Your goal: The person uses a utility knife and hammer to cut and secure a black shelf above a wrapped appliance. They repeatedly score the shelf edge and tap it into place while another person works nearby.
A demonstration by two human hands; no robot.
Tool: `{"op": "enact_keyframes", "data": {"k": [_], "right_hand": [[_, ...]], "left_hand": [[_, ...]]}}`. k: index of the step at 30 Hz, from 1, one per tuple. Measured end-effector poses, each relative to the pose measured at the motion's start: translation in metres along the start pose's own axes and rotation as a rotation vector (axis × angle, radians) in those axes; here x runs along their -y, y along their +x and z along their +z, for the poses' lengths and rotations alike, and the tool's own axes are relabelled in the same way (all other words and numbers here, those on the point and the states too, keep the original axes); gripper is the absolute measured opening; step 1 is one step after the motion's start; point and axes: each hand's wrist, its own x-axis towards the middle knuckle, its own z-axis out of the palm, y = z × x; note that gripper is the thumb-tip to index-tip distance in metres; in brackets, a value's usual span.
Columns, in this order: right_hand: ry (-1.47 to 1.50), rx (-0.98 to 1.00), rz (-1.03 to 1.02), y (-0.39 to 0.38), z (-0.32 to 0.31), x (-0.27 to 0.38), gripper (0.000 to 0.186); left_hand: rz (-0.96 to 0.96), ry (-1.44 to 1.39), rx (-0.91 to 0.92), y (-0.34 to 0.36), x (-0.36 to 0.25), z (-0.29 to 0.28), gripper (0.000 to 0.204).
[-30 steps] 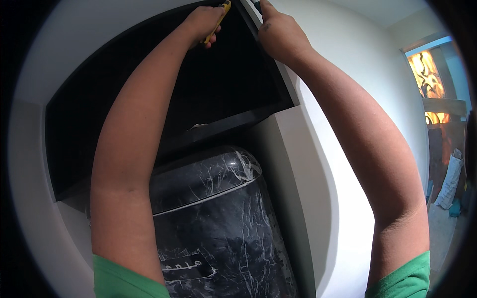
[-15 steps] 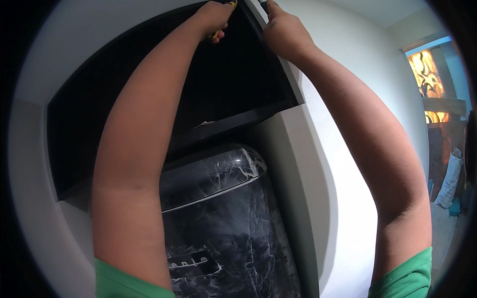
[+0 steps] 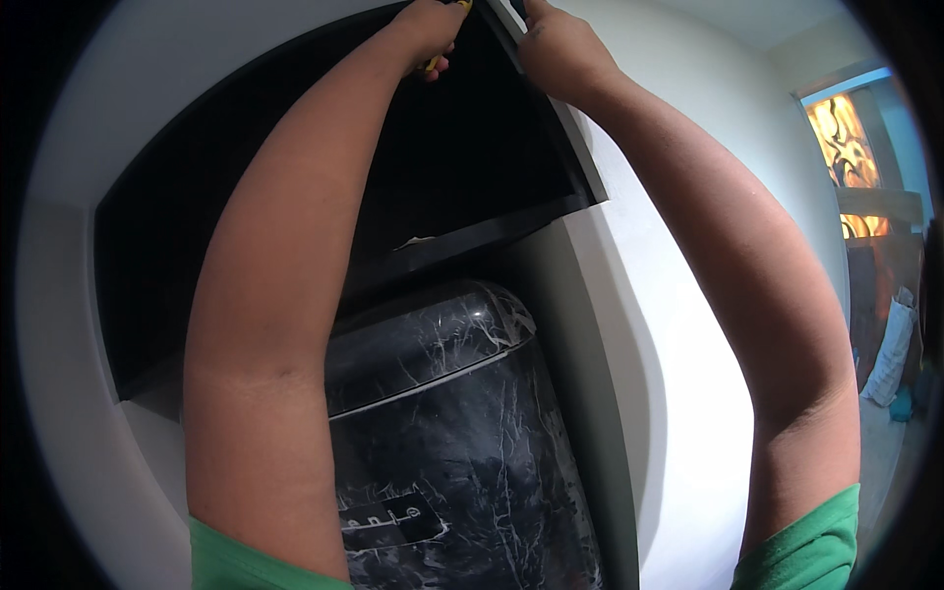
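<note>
Both my arms reach up to the top edge of the view. My left hand (image 3: pixel 425 31) is closed round a yellow object (image 3: pixel 431 64), only bits of which show between the fingers. It is in front of the dark opening of a black cabinet (image 3: pixel 492 234). On the other side of the cabinet's right edge, my right hand (image 3: pixel 565 51) is closed with its back toward me. A dark piece (image 3: pixel 518 6) sticks out at its fingertips, mostly cut off by the frame, so its kind cannot be made out.
Below the cabinet stands a black refrigerator (image 3: pixel 452 442) with rounded corners, wrapped in wrinkled clear film. A white wall (image 3: pixel 678 393) runs along the right. Farther right, a doorway shows a glowing patterned panel (image 3: pixel 844 143) and a white wrapped roll (image 3: pixel 892 344).
My right hand has shifted slightly up and left, and less of the dark piece shows. My left hand stays nearly in place; the view has shifted a little.
</note>
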Motion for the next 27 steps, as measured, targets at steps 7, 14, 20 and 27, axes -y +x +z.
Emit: {"op": "enact_keyframes", "data": {"k": [7, 14, 20, 27], "right_hand": [[0.211, 0.158, 0.129, -0.02, -0.038, 0.032, 0.047], [0.102, 0.08, -0.007, 0.001, 0.0, 0.005, 0.043], [0.14, 0.017, 0.037, -0.01, -0.006, 0.011, 0.044], [0.1, -0.006, 0.029, -0.003, 0.011, -0.003, 0.046]], "left_hand": [[-0.017, 0.008, 0.016, 0.002, 0.004, -0.007, 0.042], [-0.006, -0.003, -0.003, 0.001, 0.004, -0.002, 0.041], [-0.021, -0.01, -0.009, 0.001, 0.005, -0.004, 0.041], [-0.058, -0.036, -0.008, -0.001, 0.001, -0.001, 0.041]]}}
